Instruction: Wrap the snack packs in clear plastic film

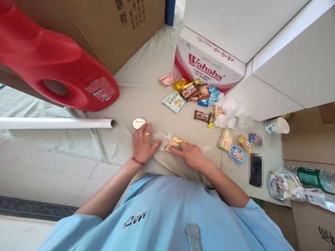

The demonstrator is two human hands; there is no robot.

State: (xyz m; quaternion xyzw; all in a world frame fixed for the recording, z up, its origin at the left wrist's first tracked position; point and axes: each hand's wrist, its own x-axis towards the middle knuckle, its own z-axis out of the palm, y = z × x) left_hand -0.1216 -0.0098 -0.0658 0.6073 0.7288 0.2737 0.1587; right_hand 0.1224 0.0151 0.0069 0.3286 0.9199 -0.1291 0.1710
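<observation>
On the grey-green cloth (146, 94) in front of me lies a clear plastic bag (163, 138) with a yellow snack packet (173, 143) in it. My left hand (142, 143), with a ring and a red wrist cord, rests at the bag's left end, fingers curled onto the plastic. My right hand (190, 154) presses down on the bag's right part, fingers closed over the yellow packet. A small round white lid (138, 122) lies just beyond my left hand.
Several snack packets (195, 91) lie scattered before a Wahaha carton (206, 64). More packets (237, 148), crumpled clear bags (232, 113), a paper cup (277, 126), a phone (255, 170) and a green-labelled bottle (315, 177) sit right. A red jug (54, 66) and white tube (56, 123) lie left.
</observation>
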